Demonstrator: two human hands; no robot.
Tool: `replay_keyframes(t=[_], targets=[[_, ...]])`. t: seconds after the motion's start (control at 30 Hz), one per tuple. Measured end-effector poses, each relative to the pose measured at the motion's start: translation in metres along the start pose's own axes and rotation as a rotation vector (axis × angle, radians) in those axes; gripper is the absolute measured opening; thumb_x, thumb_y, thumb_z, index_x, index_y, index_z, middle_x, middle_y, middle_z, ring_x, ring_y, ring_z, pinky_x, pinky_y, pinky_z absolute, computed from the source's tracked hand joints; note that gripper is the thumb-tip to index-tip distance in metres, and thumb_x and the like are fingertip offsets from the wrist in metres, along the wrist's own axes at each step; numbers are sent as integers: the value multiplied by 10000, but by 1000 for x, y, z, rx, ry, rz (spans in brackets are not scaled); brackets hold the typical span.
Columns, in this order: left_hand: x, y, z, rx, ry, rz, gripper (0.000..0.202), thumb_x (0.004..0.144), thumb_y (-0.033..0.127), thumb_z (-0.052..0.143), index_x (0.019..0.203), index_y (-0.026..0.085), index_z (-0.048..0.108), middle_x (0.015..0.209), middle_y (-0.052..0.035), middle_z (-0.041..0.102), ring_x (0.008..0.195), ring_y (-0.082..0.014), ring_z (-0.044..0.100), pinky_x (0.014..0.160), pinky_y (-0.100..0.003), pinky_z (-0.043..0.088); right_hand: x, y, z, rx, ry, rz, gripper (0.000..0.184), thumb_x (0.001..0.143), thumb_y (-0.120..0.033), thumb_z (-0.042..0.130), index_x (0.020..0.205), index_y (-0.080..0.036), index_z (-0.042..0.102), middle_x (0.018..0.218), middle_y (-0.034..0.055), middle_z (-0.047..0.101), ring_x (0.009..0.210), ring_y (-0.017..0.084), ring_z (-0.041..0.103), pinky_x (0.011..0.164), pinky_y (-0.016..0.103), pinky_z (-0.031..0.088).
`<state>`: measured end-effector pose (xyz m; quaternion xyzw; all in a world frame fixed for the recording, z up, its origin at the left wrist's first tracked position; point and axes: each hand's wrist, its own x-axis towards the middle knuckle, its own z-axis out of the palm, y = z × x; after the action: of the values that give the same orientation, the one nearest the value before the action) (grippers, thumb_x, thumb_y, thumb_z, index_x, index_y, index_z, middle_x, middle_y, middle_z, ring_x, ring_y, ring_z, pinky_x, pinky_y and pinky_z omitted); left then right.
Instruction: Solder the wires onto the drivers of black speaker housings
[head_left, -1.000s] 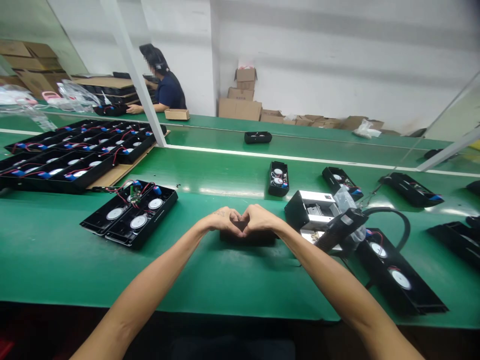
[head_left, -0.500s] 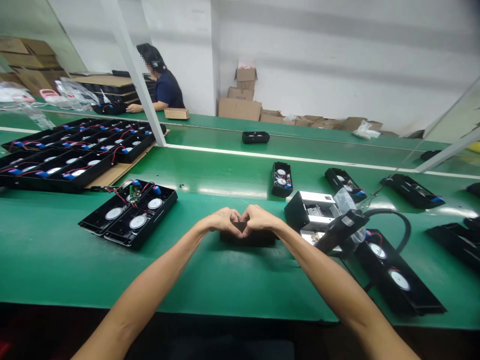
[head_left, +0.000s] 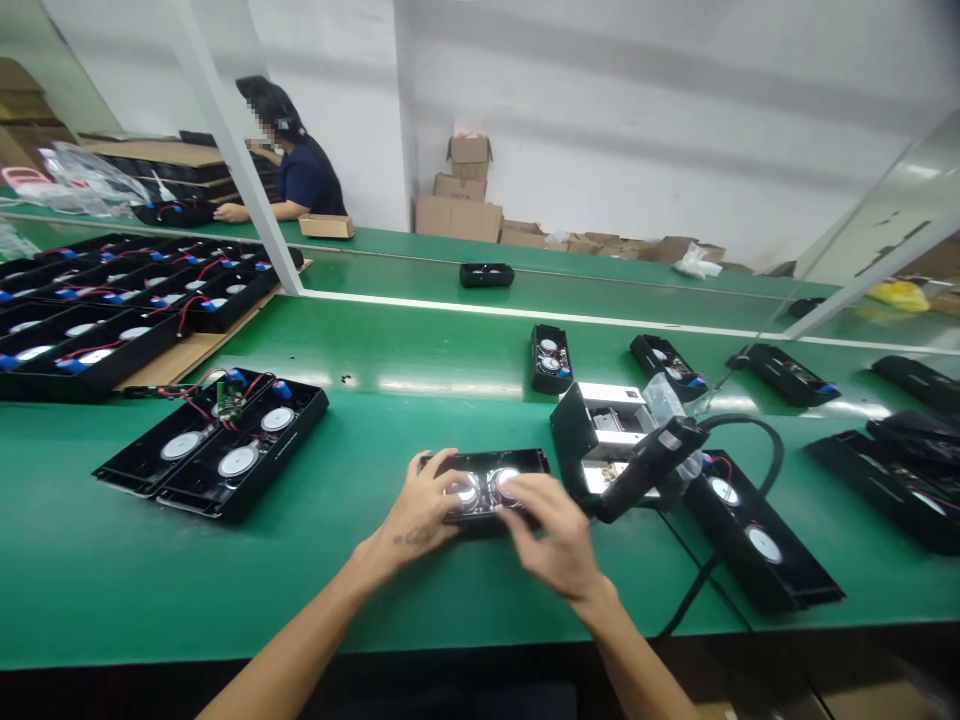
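In front of me on the green bench lies a black speaker box (head_left: 525, 461), open side up, with two round white-faced speakers inside. My left hand (head_left: 426, 505) grips its left end, thumb and fingers over the rim and beside the left speaker (head_left: 465, 491). Over the right speaker (head_left: 507, 480), my right hand (head_left: 553, 530) has its fingers bent together, the fingertips down at the speaker's edge. Whatever is between those fingertips is too small or hidden to make out.
Two joined open boxes (head_left: 225, 450) with wires and a green circuit board lie to the left. A white-and-black device (head_left: 592, 425) and a black handheld tool (head_left: 652, 470) with a cable stand close on the right. Across the bench sits a person (head_left: 304, 180).
My hands were joined in a heart shape above the box. Now they are apart and lower, the left on the box's end and the right at a speaker. The view has shifted right.
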<state>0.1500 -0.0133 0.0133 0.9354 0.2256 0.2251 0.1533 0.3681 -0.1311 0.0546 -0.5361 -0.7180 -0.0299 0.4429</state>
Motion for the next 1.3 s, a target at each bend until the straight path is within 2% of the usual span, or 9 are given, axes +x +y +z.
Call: replay_keyframes(t=[0.1, 0.17, 0.27, 0.4, 0.53, 0.77, 0.97, 1.1, 1.3], targets=[[-7, 0, 7, 82, 51, 80, 260, 719, 170, 889, 925, 248, 751, 1253, -51, 742, 1484, -430, 430, 1160, -739, 287, -14, 26, -38, -172, 714, 235, 329, 864, -260, 787, 1169, -233, 666, 1042, 57, 647, 904, 220, 635, 850, 405, 542], [-8, 0, 8, 105, 73, 99, 244, 732, 171, 879, 918, 243, 739, 1251, -54, 741, 1489, -429, 427, 1167, -734, 294, -14, 48, -60, -254, 830, 487, 473, 842, -417, 806, 1222, -194, 634, 1117, 83, 605, 895, 214, 598, 839, 416, 528], [-9, 1, 9, 117, 96, 112, 228, 739, 151, 865, 895, 239, 724, 1248, -48, 747, 1487, -436, 432, 1163, -736, 303, -11, 70, -71, -72, 619, 731, 485, 836, -536, 775, 1125, -169, 645, 1057, 93, 653, 887, 223, 622, 829, 425, 540], [-12, 2, 10, 135, 108, 115, 245, 738, 138, 857, 916, 242, 725, 1249, -45, 751, 1490, -430, 436, 1187, -739, 284, -16, 66, -55, 374, 643, 654, 402, 795, -403, 846, 1030, -212, 582, 826, -1, 682, 719, 180, 664, 727, 372, 558], [-13, 3, 10, 146, 123, 113, 240, 744, 154, 853, 921, 255, 728, 1245, -46, 754, 1484, -425, 453, 1199, -722, 289, -12, 50, -56, 696, 514, 728, 350, 792, -343, 840, 983, -211, 578, 626, -86, 571, 462, 105, 528, 499, 270, 439], [-7, 4, 10, 120, 123, 102, 145, 776, 181, 836, 840, 245, 723, 1214, -50, 767, 1462, -425, 478, 1176, -714, 308, 30, 48, -112, 499, 978, 384, 380, 757, -271, 853, 995, -220, 561, 537, -126, 530, 397, 97, 472, 460, 261, 423], [-4, 6, 14, 110, 108, 83, 171, 752, 149, 841, 828, 245, 721, 1224, -50, 762, 1461, -429, 475, 1161, -720, 314, 39, 70, -106, 369, 777, 447, 366, 777, -344, 851, 923, -216, 540, 503, -105, 549, 377, 105, 478, 473, 288, 421], [-3, 11, 18, 97, 123, 67, 210, 732, 163, 873, 868, 252, 740, 1235, -53, 759, 1459, -421, 478, 1167, -718, 304, 36, 45, -95, 559, 530, 511, 353, 801, -320, 848, 978, -217, 561, 519, -114, 520, 383, 92, 465, 435, 256, 391], [4, 21, 24, 52, 126, 35, 224, 730, 277, 930, 868, 251, 756, 1243, -50, 761, 1449, -415, 485, 1157, -717, 309, 40, -25, -43, 975, 435, 326, 194, 952, -231, 676, 1110, -268, 568, 586, -123, 467, 402, 62, 415, 433, 210, 385]])
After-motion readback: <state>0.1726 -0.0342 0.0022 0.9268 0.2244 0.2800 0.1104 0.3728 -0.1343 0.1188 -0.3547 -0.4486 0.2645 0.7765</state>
